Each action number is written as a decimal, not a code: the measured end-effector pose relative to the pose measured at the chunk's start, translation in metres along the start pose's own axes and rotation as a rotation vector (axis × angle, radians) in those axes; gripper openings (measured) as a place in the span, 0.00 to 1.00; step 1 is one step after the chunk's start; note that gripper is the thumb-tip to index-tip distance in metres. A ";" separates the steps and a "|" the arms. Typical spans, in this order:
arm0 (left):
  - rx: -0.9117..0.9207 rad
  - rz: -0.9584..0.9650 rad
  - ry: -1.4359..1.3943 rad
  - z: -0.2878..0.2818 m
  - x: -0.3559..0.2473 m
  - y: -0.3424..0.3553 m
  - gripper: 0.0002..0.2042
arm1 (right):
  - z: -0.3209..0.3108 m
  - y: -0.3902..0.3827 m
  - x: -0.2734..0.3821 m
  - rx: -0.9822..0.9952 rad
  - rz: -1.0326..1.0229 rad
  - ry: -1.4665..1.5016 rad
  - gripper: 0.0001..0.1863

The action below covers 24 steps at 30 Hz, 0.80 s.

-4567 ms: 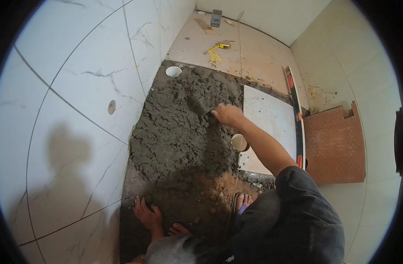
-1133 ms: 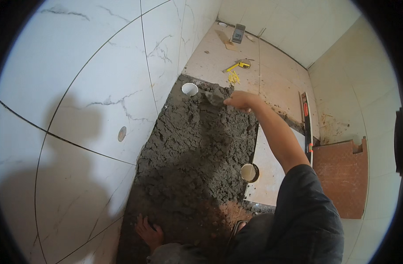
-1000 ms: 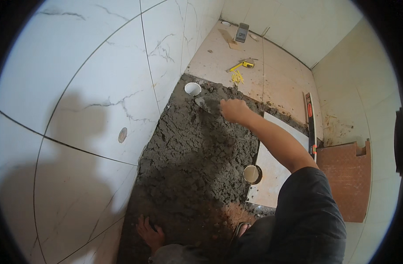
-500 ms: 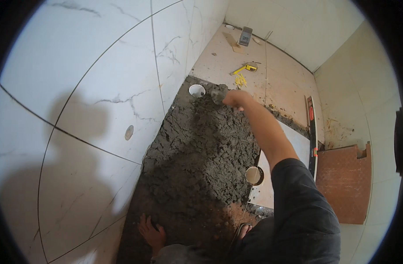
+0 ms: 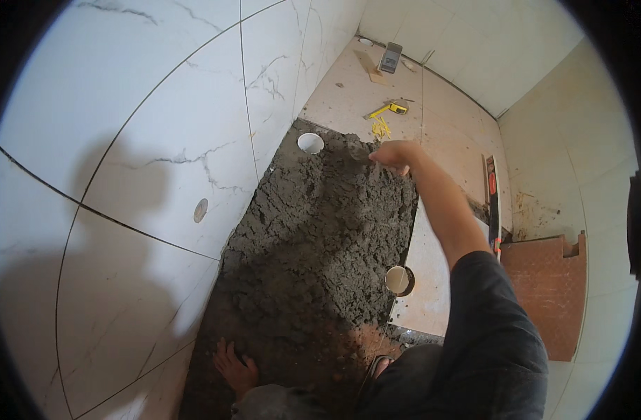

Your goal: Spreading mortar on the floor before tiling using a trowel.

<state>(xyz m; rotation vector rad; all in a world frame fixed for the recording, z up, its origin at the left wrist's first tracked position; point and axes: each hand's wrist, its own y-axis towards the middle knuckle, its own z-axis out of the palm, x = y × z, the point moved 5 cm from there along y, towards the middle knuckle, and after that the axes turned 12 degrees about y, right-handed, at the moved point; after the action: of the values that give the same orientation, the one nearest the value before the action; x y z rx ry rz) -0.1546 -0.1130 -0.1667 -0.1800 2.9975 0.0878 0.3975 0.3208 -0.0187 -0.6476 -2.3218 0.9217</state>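
My right grip (image 5: 396,155) is closed on the trowel (image 5: 357,148), now farther right of the white pipe mouth (image 5: 311,143) than a second ago: blade clear of the rim, near the mortar's (image 5: 313,231) far edge. My left grip (image 5: 235,367) is spread low, nothing visible in it. Beyond right grip: yellow pieces (image 5: 381,129); nearer me: pale tile (image 5: 429,287) edge. Marbled wall (image 5: 159,189) well left.
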 end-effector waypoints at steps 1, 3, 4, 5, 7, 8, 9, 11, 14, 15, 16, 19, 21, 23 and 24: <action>-0.009 0.015 -0.011 -0.001 -0.001 0.002 0.27 | 0.014 0.015 -0.005 -0.003 -0.001 0.000 0.26; -0.005 0.025 -0.014 -0.003 -0.003 0.003 0.27 | 0.060 0.020 0.003 -0.089 -0.083 0.197 0.25; -0.018 0.032 -0.016 -0.004 -0.004 0.004 0.27 | 0.063 0.017 0.002 -0.084 -0.078 0.199 0.25; -0.037 0.016 -0.009 -0.007 -0.002 -0.002 0.27 | 0.065 0.012 0.016 -0.087 -0.085 0.057 0.25; -0.031 0.036 -0.008 -0.001 -0.001 -0.003 0.27 | 0.049 -0.010 0.019 -0.103 -0.067 -0.065 0.25; -0.043 0.044 -0.012 0.002 -0.002 0.004 0.27 | 0.029 -0.023 0.025 -0.062 -0.062 -0.234 0.24; -0.042 0.040 -0.009 0.001 -0.002 0.002 0.27 | 0.020 -0.031 0.027 -0.009 -0.052 -0.407 0.24; -0.063 0.035 -0.016 -0.002 -0.004 0.001 0.26 | 0.004 -0.026 0.041 -0.038 -0.097 -0.505 0.26; -0.058 0.009 -0.027 -0.002 -0.004 0.003 0.27 | 0.001 -0.003 0.060 -0.196 -0.217 -0.594 0.24; -0.060 0.005 -0.025 -0.001 -0.003 0.004 0.27 | 0.003 0.009 0.067 -0.325 -0.289 -0.579 0.22; -0.061 0.012 -0.036 0.000 -0.002 0.004 0.27 | 0.014 0.022 0.066 -0.325 -0.293 -0.579 0.22; -0.034 0.009 -0.012 0.003 0.003 -0.004 0.26 | 0.050 0.057 0.060 -0.464 -0.343 -0.527 0.20; -0.020 0.005 0.017 0.005 0.000 0.004 0.26 | 0.053 0.081 0.054 -0.487 -0.249 -0.315 0.19; 0.012 0.002 -0.017 0.003 0.001 0.001 0.26 | 0.044 0.089 0.060 -0.449 -0.235 -0.329 0.20; 0.014 -0.017 -0.011 0.001 0.002 -0.004 0.26 | 0.041 0.074 0.077 -0.347 -0.225 -0.373 0.19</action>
<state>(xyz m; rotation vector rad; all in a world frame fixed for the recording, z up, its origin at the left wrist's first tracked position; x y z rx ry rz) -0.1559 -0.1176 -0.1678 -0.2023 2.9845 0.0654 0.3317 0.3962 -0.0735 -0.3538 -2.8543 0.5773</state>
